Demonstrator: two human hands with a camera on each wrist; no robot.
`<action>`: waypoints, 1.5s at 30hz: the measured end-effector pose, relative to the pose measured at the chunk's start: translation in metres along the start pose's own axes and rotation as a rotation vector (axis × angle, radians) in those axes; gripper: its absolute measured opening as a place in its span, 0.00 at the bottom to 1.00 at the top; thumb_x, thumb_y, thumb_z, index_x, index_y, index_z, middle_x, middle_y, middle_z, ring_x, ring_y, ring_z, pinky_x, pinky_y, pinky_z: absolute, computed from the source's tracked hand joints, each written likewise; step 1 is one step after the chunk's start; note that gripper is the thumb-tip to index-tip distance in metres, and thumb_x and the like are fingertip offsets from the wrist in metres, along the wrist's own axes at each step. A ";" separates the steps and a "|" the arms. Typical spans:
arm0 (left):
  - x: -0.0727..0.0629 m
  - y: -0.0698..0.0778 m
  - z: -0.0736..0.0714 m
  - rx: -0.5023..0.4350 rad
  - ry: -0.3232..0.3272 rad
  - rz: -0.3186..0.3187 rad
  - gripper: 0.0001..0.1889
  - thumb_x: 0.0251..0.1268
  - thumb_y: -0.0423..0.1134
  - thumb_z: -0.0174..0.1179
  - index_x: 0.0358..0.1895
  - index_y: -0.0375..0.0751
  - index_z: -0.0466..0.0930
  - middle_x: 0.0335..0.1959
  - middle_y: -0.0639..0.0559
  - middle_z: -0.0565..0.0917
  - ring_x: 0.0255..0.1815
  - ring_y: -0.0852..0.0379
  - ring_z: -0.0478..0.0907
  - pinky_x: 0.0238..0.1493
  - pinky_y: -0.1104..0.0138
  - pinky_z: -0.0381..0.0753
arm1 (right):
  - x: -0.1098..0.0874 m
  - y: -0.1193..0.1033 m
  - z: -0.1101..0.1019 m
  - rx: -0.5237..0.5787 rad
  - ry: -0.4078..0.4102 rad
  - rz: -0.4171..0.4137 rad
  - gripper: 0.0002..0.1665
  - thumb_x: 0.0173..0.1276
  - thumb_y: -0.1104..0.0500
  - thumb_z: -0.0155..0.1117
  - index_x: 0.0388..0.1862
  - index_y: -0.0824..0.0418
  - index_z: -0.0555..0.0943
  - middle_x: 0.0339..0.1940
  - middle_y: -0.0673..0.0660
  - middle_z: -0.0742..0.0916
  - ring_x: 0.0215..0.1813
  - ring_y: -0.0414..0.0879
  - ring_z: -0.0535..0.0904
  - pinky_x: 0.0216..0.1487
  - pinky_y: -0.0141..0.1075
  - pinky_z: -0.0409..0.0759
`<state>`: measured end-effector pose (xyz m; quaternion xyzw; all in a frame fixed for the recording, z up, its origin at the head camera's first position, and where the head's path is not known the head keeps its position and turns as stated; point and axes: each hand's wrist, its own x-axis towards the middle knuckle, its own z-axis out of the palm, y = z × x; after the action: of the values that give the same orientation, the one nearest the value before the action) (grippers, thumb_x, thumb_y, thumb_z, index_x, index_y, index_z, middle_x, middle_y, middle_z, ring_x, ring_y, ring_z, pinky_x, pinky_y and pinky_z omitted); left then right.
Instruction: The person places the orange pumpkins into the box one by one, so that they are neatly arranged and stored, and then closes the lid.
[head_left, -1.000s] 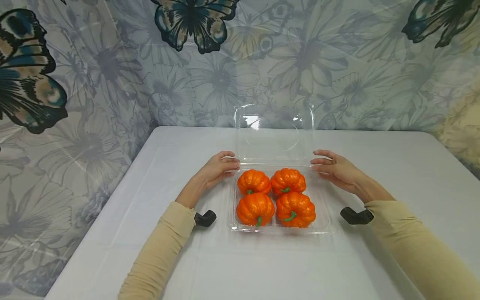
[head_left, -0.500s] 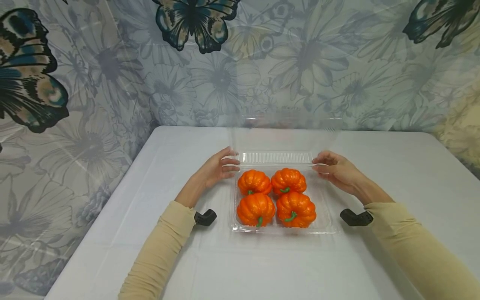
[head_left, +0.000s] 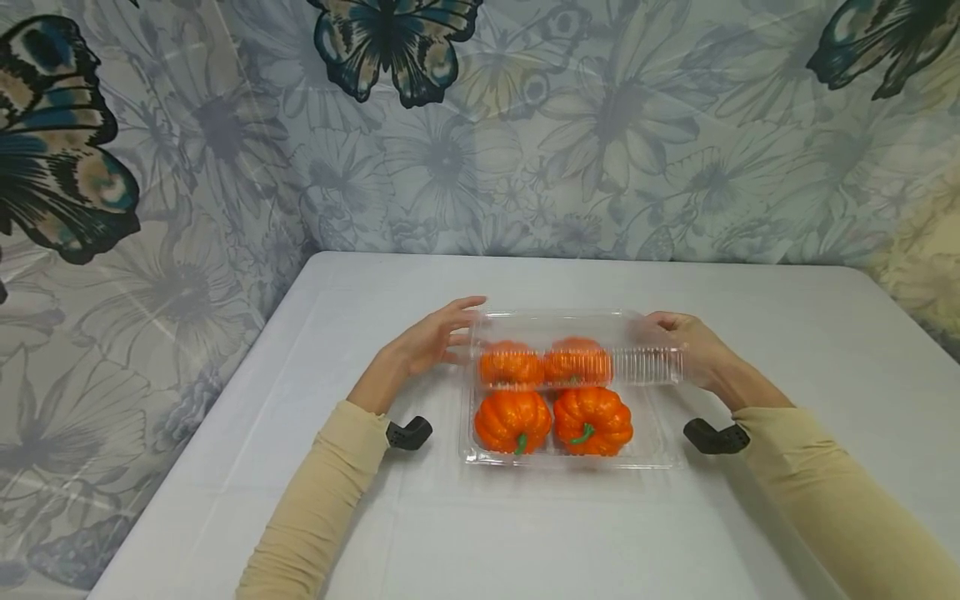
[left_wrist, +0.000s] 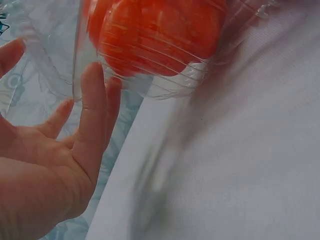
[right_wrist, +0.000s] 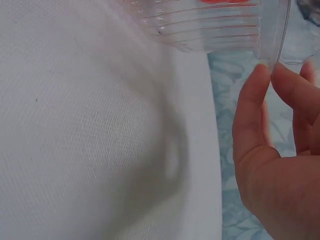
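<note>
A clear plastic clamshell container (head_left: 570,462) lies on the table with several small orange pumpkins inside, such as the front left one (head_left: 512,421) and the front right one (head_left: 592,421). Its hinged lid (head_left: 648,365) is tilted forward over the back pumpkins, which show through it. My left hand (head_left: 431,337) is at the back left corner, its fingers extended against the plastic. At the back right, my right hand (head_left: 697,350) is partly seen through the lid. In the right wrist view, that hand's thumb and finger pinch the thin plastic edge (right_wrist: 284,37).
The white-covered table (head_left: 375,533) ends at the back against a wall covering (head_left: 622,167) with flowers and butterflies. A black device (head_left: 409,434) sits on the left wrist and another black device (head_left: 716,437) on the right.
The lid has swung from upright at the back, forward and down over the back pumpkins. My right hand's fingers have closed on the edge. My left hand has shifted slightly; the base stays put.
</note>
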<state>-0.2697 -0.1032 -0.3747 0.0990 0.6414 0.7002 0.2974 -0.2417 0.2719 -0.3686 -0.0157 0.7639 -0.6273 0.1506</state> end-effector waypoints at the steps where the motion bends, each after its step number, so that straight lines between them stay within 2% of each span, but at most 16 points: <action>1: 0.000 0.000 -0.001 0.002 -0.009 0.000 0.32 0.70 0.46 0.48 0.75 0.50 0.52 0.69 0.46 0.63 0.65 0.42 0.64 0.57 0.48 0.68 | -0.001 0.000 0.000 -0.019 -0.002 0.002 0.13 0.71 0.60 0.59 0.29 0.44 0.83 0.36 0.40 0.82 0.39 0.36 0.76 0.39 0.27 0.77; 3: 0.000 0.000 -0.002 0.014 -0.026 -0.002 0.33 0.69 0.42 0.50 0.75 0.49 0.50 0.69 0.45 0.64 0.65 0.43 0.65 0.57 0.47 0.68 | -0.002 0.000 0.000 -0.009 -0.028 0.000 0.14 0.72 0.61 0.56 0.28 0.46 0.83 0.37 0.40 0.82 0.40 0.35 0.76 0.41 0.26 0.76; 5: 0.000 0.000 -0.002 0.028 -0.030 -0.003 0.34 0.67 0.40 0.51 0.75 0.48 0.50 0.69 0.45 0.63 0.65 0.44 0.66 0.56 0.48 0.69 | -0.003 0.000 -0.001 0.082 -0.081 0.002 0.15 0.73 0.65 0.53 0.32 0.50 0.83 0.40 0.41 0.82 0.44 0.35 0.77 0.45 0.26 0.75; 7: 0.000 0.001 -0.001 0.038 -0.031 0.003 0.35 0.65 0.37 0.52 0.75 0.47 0.50 0.70 0.44 0.62 0.64 0.44 0.66 0.55 0.50 0.70 | -0.005 -0.001 -0.002 0.160 -0.115 0.007 0.11 0.74 0.65 0.51 0.39 0.56 0.81 0.44 0.45 0.81 0.46 0.37 0.77 0.48 0.26 0.74; 9: -0.001 0.001 0.000 0.044 -0.029 0.013 0.36 0.64 0.35 0.52 0.75 0.46 0.50 0.70 0.43 0.61 0.63 0.43 0.67 0.53 0.51 0.72 | -0.008 -0.002 -0.003 0.149 -0.118 0.015 0.10 0.75 0.61 0.51 0.51 0.60 0.77 0.51 0.48 0.77 0.49 0.39 0.76 0.49 0.27 0.74; 12: -0.002 0.002 0.001 0.054 -0.025 0.028 0.36 0.64 0.32 0.52 0.75 0.45 0.51 0.70 0.42 0.61 0.61 0.43 0.68 0.52 0.52 0.73 | -0.014 -0.003 -0.002 0.092 -0.110 0.061 0.27 0.76 0.50 0.49 0.66 0.64 0.63 0.59 0.54 0.69 0.54 0.43 0.70 0.51 0.29 0.74; 16: -0.005 0.005 0.002 0.090 -0.011 0.032 0.36 0.65 0.31 0.54 0.75 0.45 0.52 0.69 0.42 0.63 0.60 0.44 0.69 0.51 0.52 0.75 | -0.027 -0.003 0.003 0.010 -0.159 0.158 0.41 0.76 0.39 0.40 0.73 0.67 0.50 0.65 0.63 0.63 0.59 0.50 0.66 0.53 0.36 0.75; 21: -0.011 0.010 0.005 0.134 0.033 0.027 0.35 0.64 0.31 0.56 0.74 0.46 0.54 0.67 0.43 0.66 0.59 0.44 0.70 0.51 0.50 0.76 | -0.057 -0.009 0.013 -0.079 -0.260 0.240 0.46 0.75 0.34 0.31 0.76 0.66 0.43 0.68 0.72 0.62 0.63 0.61 0.68 0.53 0.48 0.76; 24: -0.013 0.011 0.009 0.147 0.074 0.023 0.34 0.65 0.31 0.55 0.73 0.46 0.55 0.66 0.43 0.67 0.57 0.45 0.71 0.51 0.51 0.77 | -0.073 -0.012 0.020 -0.152 -0.282 0.261 0.44 0.76 0.37 0.35 0.77 0.64 0.41 0.66 0.73 0.63 0.58 0.61 0.72 0.48 0.48 0.78; 28: -0.015 0.011 0.015 0.167 0.124 0.040 0.32 0.66 0.31 0.55 0.73 0.47 0.56 0.65 0.44 0.67 0.57 0.45 0.71 0.49 0.53 0.78 | -0.083 -0.015 0.027 -0.208 -0.256 0.254 0.45 0.75 0.43 0.47 0.76 0.64 0.41 0.55 0.67 0.72 0.44 0.53 0.77 0.40 0.45 0.80; 32: -0.020 0.012 0.018 0.109 0.142 0.053 0.35 0.68 0.36 0.56 0.74 0.49 0.50 0.68 0.43 0.62 0.63 0.44 0.67 0.52 0.51 0.76 | -0.081 -0.018 0.029 -0.203 -0.232 0.232 0.43 0.74 0.46 0.52 0.73 0.68 0.46 0.41 0.61 0.76 0.39 0.50 0.77 0.37 0.43 0.82; 36: -0.029 0.009 0.019 0.035 0.181 -0.002 0.37 0.71 0.45 0.54 0.76 0.48 0.44 0.71 0.43 0.57 0.67 0.43 0.62 0.54 0.50 0.75 | -0.075 -0.020 0.027 -0.204 -0.216 0.220 0.38 0.74 0.46 0.52 0.67 0.70 0.52 0.35 0.58 0.76 0.39 0.50 0.75 0.37 0.42 0.81; 41: -0.044 0.002 0.024 0.104 0.250 -0.098 0.33 0.72 0.51 0.51 0.72 0.41 0.51 0.66 0.41 0.64 0.62 0.43 0.68 0.48 0.56 0.79 | -0.066 -0.024 0.026 -0.222 -0.193 0.227 0.37 0.73 0.44 0.52 0.62 0.70 0.54 0.36 0.59 0.75 0.41 0.50 0.73 0.38 0.41 0.81; 45: -0.055 -0.005 0.029 0.189 0.246 -0.158 0.27 0.72 0.52 0.50 0.64 0.38 0.62 0.51 0.42 0.75 0.49 0.48 0.77 0.39 0.64 0.81 | -0.057 -0.027 0.024 -0.246 -0.162 0.243 0.41 0.71 0.40 0.53 0.63 0.71 0.53 0.40 0.60 0.73 0.43 0.51 0.72 0.41 0.41 0.81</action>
<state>-0.2088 -0.1092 -0.3618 -0.0108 0.7417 0.6182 0.2599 -0.1859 0.2552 -0.3342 0.0082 0.8164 -0.5032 0.2832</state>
